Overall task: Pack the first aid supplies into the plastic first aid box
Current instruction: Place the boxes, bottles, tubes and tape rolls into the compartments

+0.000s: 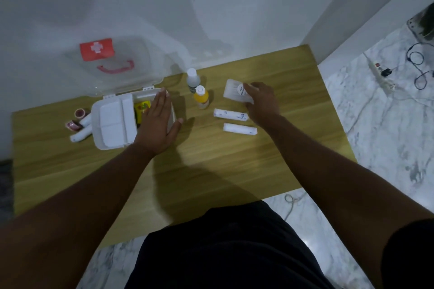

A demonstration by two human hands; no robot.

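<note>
Box: white plastic, open on the left half of the table, clear lid tipped back against the wall, red cross label and red handle showing. Inner tray in place over the left part; a yellow packet visible in the well beside it.

Left hand: flat, fingers together and extended, thumb spread, laid over the box's right rim. Nothing gripped; seems to be steadying the box.

Right hand: fingers loosely curled over the right end of the swab pack, touching it; whether the pinch has closed cannot be told.

Swab pack: clear, with a round white sticker, flat on the table right of centre, well apart from the box. Long axis runs roughly left-right, tilted slightly, near end toward the hand.

Step in hand, as judged: lifting the swab pack. Best taken across its short width, kept level, turned to match the open well's length, and lowered beside the yellow packet rather than onto the tray. Left hand to clear the rim first.

Remaining on table: two bottles, clear and orange, upright between box and pack; two bandage rolls, lying left-right, near the right wrist; tape rolls and more bandages just left of the box.
</note>
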